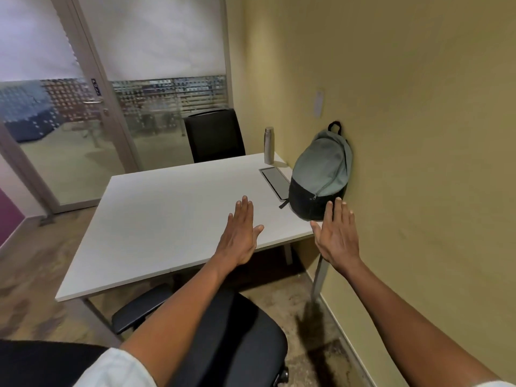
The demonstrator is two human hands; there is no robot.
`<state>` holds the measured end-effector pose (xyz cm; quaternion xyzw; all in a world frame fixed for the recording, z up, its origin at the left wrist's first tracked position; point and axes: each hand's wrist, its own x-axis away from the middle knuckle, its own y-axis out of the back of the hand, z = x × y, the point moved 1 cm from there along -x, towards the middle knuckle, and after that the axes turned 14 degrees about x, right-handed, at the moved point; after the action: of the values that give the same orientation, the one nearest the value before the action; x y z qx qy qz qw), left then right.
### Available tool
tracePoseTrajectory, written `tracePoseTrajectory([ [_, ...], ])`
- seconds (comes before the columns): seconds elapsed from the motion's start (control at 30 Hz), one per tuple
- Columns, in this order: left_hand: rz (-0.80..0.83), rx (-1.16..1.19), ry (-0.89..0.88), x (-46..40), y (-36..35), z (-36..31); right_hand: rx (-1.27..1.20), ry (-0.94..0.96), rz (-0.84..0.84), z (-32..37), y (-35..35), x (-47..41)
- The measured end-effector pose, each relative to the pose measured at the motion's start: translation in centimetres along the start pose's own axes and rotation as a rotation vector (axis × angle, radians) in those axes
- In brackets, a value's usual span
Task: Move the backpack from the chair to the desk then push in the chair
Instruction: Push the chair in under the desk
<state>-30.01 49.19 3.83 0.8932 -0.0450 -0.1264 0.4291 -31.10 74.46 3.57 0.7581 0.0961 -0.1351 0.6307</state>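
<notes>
Filling the bottom of the frame, the black padded office chair (234, 336) has its seat bare and sits pulled out from the table, with one armrest showing at lower centre. Above it two bare forearms reach forward. The left hand (241, 233) is flat and open, fingers together, holding nothing, over the near part of the white rectangular desk (156, 219). The right hand (339, 237) is likewise spread and empty at the desk's right corner; its fingertips overlap the bottom of the bag in this view, though whether they touch it cannot be told.

Just beyond, right of centre, the grey-green and black fabric backpack (321, 177) stands upright on the desk, leaning against the yellow wall (418, 107). Beside it lies a grey cable hatch (275, 181), and further back a steel water bottle (269, 146). A second black chair (213, 135) stands at the far edge, before the frosted glass partition (156, 65) in the upper left.

Judging from this, the first half of the task looks done: the bag is off the seat and on the desk. Pushing in the near chair remains.
</notes>
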Motion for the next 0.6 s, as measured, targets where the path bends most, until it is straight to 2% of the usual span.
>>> tracePoseTrajectory([
  [0.6, 0.012, -0.048, -0.038, 7.1, 4.8, 1.9, 0.041, 0.035, 0.031, 3.1, 2.2, 6.2],
])
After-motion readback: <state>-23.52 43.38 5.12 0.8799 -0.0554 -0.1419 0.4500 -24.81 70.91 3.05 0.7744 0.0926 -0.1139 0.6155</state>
